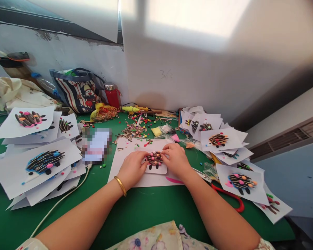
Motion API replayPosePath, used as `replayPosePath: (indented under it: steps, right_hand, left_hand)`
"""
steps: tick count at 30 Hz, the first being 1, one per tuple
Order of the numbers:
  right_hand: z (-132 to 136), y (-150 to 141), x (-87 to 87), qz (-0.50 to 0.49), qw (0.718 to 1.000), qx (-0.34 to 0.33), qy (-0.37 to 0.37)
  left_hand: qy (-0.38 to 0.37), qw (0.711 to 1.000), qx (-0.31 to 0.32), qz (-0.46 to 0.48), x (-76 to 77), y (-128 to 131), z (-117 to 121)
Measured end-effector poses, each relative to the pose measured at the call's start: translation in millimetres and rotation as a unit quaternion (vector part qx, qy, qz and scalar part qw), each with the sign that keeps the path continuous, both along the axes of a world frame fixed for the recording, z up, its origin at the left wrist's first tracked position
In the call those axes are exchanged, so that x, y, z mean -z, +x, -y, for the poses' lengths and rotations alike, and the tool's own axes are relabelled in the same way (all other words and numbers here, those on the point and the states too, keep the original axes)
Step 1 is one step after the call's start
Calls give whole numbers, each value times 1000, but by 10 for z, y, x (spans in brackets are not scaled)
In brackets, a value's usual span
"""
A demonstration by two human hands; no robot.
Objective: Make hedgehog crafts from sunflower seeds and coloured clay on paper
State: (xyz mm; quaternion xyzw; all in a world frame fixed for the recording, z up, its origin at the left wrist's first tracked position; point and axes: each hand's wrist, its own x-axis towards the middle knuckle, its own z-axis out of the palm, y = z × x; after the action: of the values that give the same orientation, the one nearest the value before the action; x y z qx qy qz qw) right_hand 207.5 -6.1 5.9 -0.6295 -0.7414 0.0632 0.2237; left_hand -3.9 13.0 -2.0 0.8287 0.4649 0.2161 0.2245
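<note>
In the middle of the table lies a small white card (159, 171) bearing a hedgehog-like figure of dark striped sunflower seeds (154, 158), dotted with pink and orange balls, with two black feet. My left hand (130, 167), a gold bangle at its wrist, grips the card's left side, fingertips against the seeds. From the right, my right hand (176, 159) has its bent fingers closed at the figure's other end; its fingertips partly cover the seeds. Under the card is a larger white sheet (143, 182), with a pink strip (174, 180) beside my right wrist.
Finished-looking seed cards are piled at left (75, 158) and right (261, 189). A phone (97, 146) with a white cable (65, 198) lies left. Red-handled scissors (228, 192) rest right. Loose seeds (131, 131), a striped bag (78, 92) and a red bottle (112, 96) stand behind.
</note>
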Motion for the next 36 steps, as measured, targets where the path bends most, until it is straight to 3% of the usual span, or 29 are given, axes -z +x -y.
replayPosePath:
  steps: [11,19,23,29,33,36]
  right_hand:
    - [-5,-29,50,14,1000,-18,-10]
    - [6,-16,-7,-15,1000,-7,12]
    - [-66,148,-13,-17,1000,4,26]
    - [-254,491,106,25,995,89,45]
    - [-287,496,170,31,996,71,47]
    - [-246,522,87,30,995,63,77]
  left_hand:
    - [2,1000,0,12,21,-3,11]
    - [6,1000,1,27,19,-7,-3]
    - [8,999,0,37,-17,-2,6]
    - [22,998,-15,60,-83,12,45]
    - [33,996,-13,77,-92,10,60]
    - [43,995,-13,90,-96,10,64]
